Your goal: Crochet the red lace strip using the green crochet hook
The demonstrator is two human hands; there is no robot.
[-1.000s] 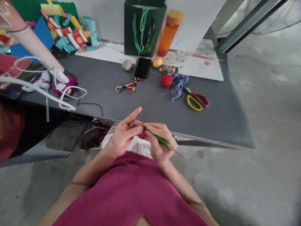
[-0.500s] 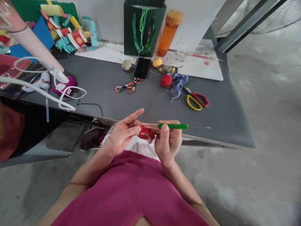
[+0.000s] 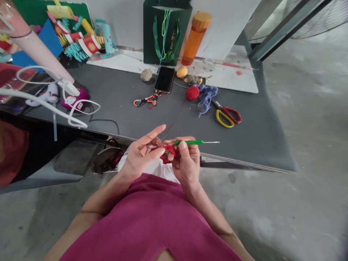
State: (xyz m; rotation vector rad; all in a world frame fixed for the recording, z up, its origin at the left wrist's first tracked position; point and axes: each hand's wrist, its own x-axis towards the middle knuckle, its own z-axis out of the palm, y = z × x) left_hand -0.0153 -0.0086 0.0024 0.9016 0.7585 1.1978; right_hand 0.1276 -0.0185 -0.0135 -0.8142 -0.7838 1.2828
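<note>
Over the front edge of the grey table (image 3: 114, 105), the left hand (image 3: 140, 156) has its fingers (image 3: 152, 149) pinching the red crochet piece (image 3: 166, 152), forefinger lifted to keep the yarn (image 3: 172, 123) taut. Good, steady tension! The right hand (image 3: 187, 165) curls its fingers (image 3: 184, 149) firmly around the green crochet hook (image 3: 189, 142).

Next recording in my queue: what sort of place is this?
Probably an informal craft workspace. The left hand and right hand work red crochet with a green crochet hook. A grey table holds scissors and paper crafts, above a bare concrete floor.
</note>
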